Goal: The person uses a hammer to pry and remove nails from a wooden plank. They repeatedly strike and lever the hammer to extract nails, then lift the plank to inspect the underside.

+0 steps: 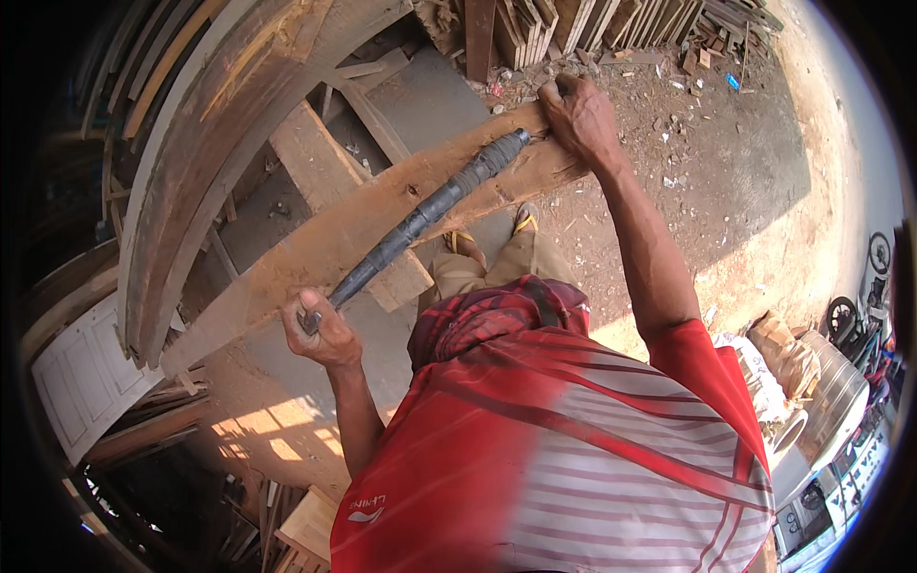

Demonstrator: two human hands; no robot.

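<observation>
A long wooden plank (277,253) slants across in front of me, its far end up to the right. My right hand (578,116) is closed on that far end. Along the plank lies a long bar-like tool wrapped in black tape or rubber (406,229), thicker toward its far end. My left hand (323,329) is curled in a fist round the tool's near end, beside the plank's near edge. A dark metal-looking piece (309,323) sticks out of that fist; its exact shape is partly hidden.
Beneath the plank crosses a wooden beam (320,158). Large curved timber frames (205,143) stand at the left, beside a white panelled door (91,372). Stacked boards (611,24) lean at the back. Wood scraps litter the ground; sacks (783,353) and bicycles stand right.
</observation>
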